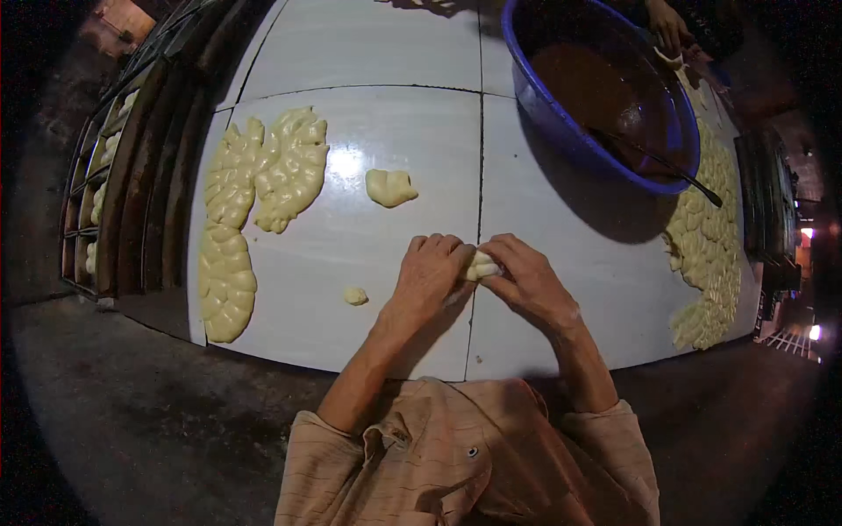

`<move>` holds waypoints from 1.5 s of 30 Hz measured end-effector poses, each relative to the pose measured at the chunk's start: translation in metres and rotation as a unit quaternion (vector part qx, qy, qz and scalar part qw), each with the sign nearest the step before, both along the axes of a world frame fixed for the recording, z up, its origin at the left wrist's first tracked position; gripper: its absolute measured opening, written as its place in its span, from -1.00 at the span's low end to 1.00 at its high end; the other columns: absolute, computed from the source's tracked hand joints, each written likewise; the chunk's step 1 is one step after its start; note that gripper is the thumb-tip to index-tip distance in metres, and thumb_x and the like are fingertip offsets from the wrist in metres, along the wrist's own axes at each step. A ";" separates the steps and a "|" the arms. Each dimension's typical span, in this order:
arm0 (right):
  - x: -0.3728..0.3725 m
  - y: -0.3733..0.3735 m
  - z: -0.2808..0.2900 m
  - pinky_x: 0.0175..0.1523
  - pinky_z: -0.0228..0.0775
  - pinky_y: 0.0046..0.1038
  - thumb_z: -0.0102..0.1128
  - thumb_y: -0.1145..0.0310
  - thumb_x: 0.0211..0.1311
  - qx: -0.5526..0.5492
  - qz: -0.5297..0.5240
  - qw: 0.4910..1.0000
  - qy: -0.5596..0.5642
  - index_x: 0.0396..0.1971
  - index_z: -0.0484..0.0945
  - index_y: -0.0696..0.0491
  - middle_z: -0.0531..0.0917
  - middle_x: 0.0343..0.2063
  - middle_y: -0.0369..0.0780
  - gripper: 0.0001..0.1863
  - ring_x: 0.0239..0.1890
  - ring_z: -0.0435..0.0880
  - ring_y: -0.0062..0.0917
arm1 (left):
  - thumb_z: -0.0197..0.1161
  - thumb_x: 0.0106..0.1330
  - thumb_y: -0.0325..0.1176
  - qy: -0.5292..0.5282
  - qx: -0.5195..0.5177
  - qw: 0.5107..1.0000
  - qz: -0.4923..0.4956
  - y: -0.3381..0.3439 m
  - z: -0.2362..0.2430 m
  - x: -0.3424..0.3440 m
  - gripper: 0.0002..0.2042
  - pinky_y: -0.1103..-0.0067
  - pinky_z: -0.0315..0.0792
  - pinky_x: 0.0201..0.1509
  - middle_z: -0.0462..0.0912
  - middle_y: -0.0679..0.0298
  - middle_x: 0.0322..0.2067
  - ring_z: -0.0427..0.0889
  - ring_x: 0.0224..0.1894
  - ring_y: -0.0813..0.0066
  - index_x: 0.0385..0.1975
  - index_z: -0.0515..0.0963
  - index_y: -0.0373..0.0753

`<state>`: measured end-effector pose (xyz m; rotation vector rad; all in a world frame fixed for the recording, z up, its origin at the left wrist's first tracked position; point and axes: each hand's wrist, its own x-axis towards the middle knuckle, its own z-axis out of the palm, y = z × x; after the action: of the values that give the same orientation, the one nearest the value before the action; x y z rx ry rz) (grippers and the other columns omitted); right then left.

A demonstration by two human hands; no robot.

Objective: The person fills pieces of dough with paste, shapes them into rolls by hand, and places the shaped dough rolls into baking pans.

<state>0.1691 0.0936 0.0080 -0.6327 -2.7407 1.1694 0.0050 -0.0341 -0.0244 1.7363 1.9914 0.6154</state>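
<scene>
Between my two hands, low over the white tiled table (289,324), is a small piece of pale dough (480,266). My left hand (431,272) grips its left end with curled fingers. From the other side, my right hand (524,276) pinches it between thumb and fingers. A larger dough lump (390,188) lies beyond my left hand, and a small dough scrap (355,295) rests left of my wrist. Farther left, many pressed-together dough pieces form clusters (294,167), with another cluster (227,280) nearer the table's front edge.
A blue basin (561,123) of brown liquid stands at the back right, a dark-handled utensil (667,167) leaning over its rim. Shaped dough pieces (706,237) cover the right edge. Another person's hand (668,24) shows behind the basin. Dark trays with dough (132,193) are stacked at left.
</scene>
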 end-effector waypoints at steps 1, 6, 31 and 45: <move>-0.001 0.000 -0.003 -0.02 0.52 -0.25 0.34 0.36 0.11 -0.031 0.019 0.999 0.005 0.02 0.48 0.10 0.54 -0.04 -0.13 -0.55 -0.11 0.61 -0.21 | 0.41 0.09 -0.27 0.009 0.019 1.000 -0.003 -0.002 0.004 -0.002 -0.45 0.29 0.30 0.11 0.60 0.22 -0.11 0.54 -0.01 0.21 0.12 0.44 -0.16; 0.005 -0.006 -0.012 -0.07 0.54 -0.26 0.35 0.35 0.13 -0.002 0.029 1.000 0.005 -0.01 0.50 0.07 0.55 -0.12 -0.14 -0.59 -0.18 0.64 -0.22 | 0.42 0.10 -0.22 -0.008 0.047 0.999 0.012 -0.008 -0.001 -0.002 -0.31 0.31 0.31 0.10 0.62 0.22 -0.16 0.57 -0.06 0.24 0.27 0.33 -0.18; -0.153 0.021 -0.041 -0.30 0.39 -0.38 0.24 0.31 0.18 -0.117 -0.012 0.986 0.116 -0.36 0.38 0.13 0.55 -0.50 -0.24 -0.75 -0.45 0.52 -0.49 | 0.32 0.14 -0.46 -0.015 0.090 0.991 0.101 0.006 -0.003 -0.133 -0.42 0.27 0.43 -0.04 0.65 0.08 -0.26 0.57 -0.16 0.06 0.23 0.36 -0.27; -0.154 0.008 -0.020 -0.37 0.34 -0.57 0.27 0.29 0.09 -0.329 -0.106 0.938 0.003 -0.37 0.55 0.14 0.56 -0.54 -0.33 -0.77 -0.49 0.47 -0.70 | 0.38 0.14 -0.28 0.027 0.121 0.988 0.095 -0.002 -0.005 -0.118 -0.61 0.31 0.35 0.10 0.60 0.12 -0.07 0.52 0.02 0.13 0.01 0.63 -0.11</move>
<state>0.0147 0.1020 -0.0121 -0.9440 -2.1556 2.0211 -0.1125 -0.0361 -0.0292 1.7223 2.2155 0.9167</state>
